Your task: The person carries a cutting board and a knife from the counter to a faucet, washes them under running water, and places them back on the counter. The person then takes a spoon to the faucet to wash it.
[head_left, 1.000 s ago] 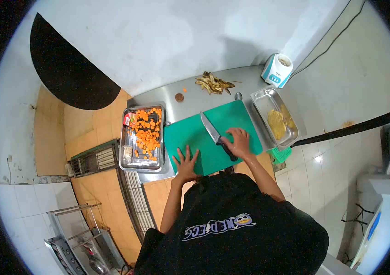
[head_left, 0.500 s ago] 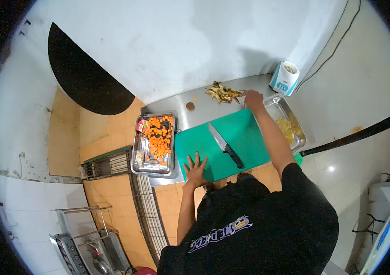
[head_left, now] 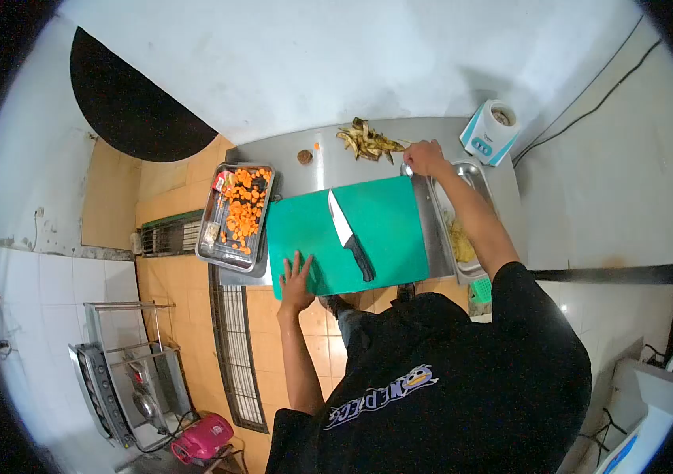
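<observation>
My left hand [head_left: 297, 288] lies with fingers spread on the near left corner of a green cutting board [head_left: 395, 217]. A chef's knife [head_left: 350, 237] with a black handle rests on the board, its blade pointing away. My right hand [head_left: 425, 158] is past the board's far right corner, fingers closed, beside a pile of brownish peels [head_left: 368, 144]. What its fingertips hold, if anything, is too small to make out. Just below them is a small shiny metal thing [head_left: 406, 169]. My right forearm passes over a steel tray [head_left: 467, 272] holding a yellowish food [head_left: 460, 241].
On the steel table [head_left: 297, 186], a metal tray [head_left: 203, 251] of chopped carrots [head_left: 243, 213] stands at the left. A small brown round thing [head_left: 305, 157] lies behind the board. A white and blue blender base [head_left: 491, 133] stands at the far right, its cable [head_left: 581, 103] along the wall.
The whole view has shifted, so the table and board appear further left. My left hand still lies on the board, and my right hand is still by the peels. The knife stays on the board.
</observation>
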A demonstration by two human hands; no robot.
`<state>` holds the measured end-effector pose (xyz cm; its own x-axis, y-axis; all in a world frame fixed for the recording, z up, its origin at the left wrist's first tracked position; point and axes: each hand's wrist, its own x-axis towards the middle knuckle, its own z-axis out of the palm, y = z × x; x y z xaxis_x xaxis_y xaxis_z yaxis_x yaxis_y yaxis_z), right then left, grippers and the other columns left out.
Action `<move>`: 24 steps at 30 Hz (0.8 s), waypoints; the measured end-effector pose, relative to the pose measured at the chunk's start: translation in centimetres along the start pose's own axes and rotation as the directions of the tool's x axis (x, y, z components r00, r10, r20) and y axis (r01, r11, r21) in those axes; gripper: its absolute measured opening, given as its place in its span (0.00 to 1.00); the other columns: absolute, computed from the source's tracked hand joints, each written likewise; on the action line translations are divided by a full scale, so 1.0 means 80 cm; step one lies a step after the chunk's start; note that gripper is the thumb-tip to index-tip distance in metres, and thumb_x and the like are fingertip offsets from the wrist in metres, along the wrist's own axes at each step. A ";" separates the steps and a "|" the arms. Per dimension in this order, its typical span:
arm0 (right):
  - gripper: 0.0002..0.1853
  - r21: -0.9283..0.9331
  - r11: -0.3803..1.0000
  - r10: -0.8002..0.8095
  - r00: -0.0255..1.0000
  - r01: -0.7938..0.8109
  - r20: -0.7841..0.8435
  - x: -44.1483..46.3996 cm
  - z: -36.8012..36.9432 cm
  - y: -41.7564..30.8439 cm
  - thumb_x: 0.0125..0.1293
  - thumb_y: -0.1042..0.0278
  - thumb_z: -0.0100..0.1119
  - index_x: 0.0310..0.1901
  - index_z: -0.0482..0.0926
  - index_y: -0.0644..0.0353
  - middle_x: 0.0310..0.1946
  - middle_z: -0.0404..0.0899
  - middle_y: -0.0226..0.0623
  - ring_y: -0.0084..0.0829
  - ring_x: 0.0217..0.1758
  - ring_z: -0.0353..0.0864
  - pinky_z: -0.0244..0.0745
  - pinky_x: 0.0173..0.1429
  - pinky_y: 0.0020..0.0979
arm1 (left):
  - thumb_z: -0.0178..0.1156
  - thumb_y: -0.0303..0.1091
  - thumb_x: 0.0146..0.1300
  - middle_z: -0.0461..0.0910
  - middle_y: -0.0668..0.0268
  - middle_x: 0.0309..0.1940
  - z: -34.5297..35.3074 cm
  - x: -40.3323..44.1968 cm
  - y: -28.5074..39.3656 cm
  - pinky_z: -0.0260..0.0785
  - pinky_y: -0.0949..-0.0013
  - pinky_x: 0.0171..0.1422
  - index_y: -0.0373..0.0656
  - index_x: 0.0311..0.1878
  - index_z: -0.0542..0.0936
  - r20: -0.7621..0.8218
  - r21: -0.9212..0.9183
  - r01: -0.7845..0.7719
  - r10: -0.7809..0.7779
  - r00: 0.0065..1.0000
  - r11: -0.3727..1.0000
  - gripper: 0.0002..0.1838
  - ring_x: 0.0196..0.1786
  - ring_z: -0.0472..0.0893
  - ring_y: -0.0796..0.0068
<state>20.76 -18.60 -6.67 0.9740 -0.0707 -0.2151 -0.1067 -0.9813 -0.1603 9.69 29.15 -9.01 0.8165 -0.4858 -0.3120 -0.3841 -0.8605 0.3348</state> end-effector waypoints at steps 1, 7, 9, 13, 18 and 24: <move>0.08 -0.046 0.999 -0.006 0.998 0.004 -0.062 0.002 0.010 0.003 0.56 0.62 0.55 0.33 0.84 0.45 0.36 0.83 0.34 0.40 0.46 0.80 0.66 0.55 0.49 | 0.71 0.33 0.45 0.42 0.64 0.77 0.007 0.001 0.007 0.46 0.29 0.70 0.64 0.72 0.59 -0.019 0.012 0.058 -0.058 0.998 0.998 0.49 0.77 0.43 0.42; 0.06 -0.108 0.994 -0.063 0.931 0.026 -0.358 -0.001 0.007 0.030 0.53 0.64 0.57 0.27 0.83 0.40 0.30 0.82 0.28 0.36 0.41 0.81 0.67 0.50 0.46 | 0.66 0.45 0.55 0.50 0.57 0.75 0.027 0.010 0.079 0.51 0.31 0.68 0.59 0.70 0.63 -0.033 -0.039 0.165 -0.166 0.986 0.986 0.38 0.73 0.49 0.32; 0.05 -0.076 0.997 -0.063 0.906 0.034 -0.419 -0.006 -0.009 0.043 0.53 0.63 0.57 0.27 0.83 0.40 0.30 0.82 0.27 0.35 0.41 0.81 0.68 0.49 0.47 | 0.66 0.48 0.56 0.49 0.52 0.74 0.038 0.011 0.099 0.52 0.31 0.68 0.58 0.69 0.63 -0.066 0.003 0.206 -0.205 0.976 0.979 0.38 0.73 0.48 0.31; 0.08 0.102 0.994 0.045 0.986 -0.029 -0.158 -0.003 -0.014 0.051 0.58 0.60 0.56 0.35 0.85 0.38 0.37 0.85 0.29 0.38 0.45 0.82 0.70 0.51 0.48 | 0.64 0.54 0.56 0.52 0.48 0.72 0.048 0.021 0.125 0.54 0.32 0.66 0.52 0.69 0.63 -0.120 0.034 0.223 -0.218 0.969 0.974 0.40 0.72 0.51 0.31; 0.07 0.156 0.985 0.074 0.997 -0.069 -0.025 0.008 0.006 0.032 0.56 0.58 0.60 0.33 0.87 0.36 0.35 0.86 0.25 0.36 0.43 0.83 0.74 0.48 0.45 | 0.66 0.62 0.49 0.76 0.49 0.52 0.011 0.035 0.188 0.67 0.45 0.51 0.39 0.56 0.67 -0.288 -0.117 0.289 -0.311 0.906 0.950 0.42 0.54 0.76 0.49; 0.07 0.037 0.997 0.067 0.997 -0.066 -0.032 -0.004 0.005 0.020 0.52 0.61 0.61 0.30 0.87 0.37 0.32 0.85 0.27 0.35 0.42 0.83 0.70 0.50 0.43 | 0.69 0.49 0.49 0.79 0.45 0.43 0.021 0.059 0.181 0.73 0.48 0.41 0.39 0.58 0.56 -0.076 -0.225 0.267 -0.290 0.954 0.937 0.42 0.40 0.81 0.41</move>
<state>20.18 -20.04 -7.27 0.9707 -0.1418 -0.1941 -0.1776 -0.9672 -0.1814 7.29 14.15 -7.12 0.9229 -0.2028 -0.3274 -0.0455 -0.9016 0.4302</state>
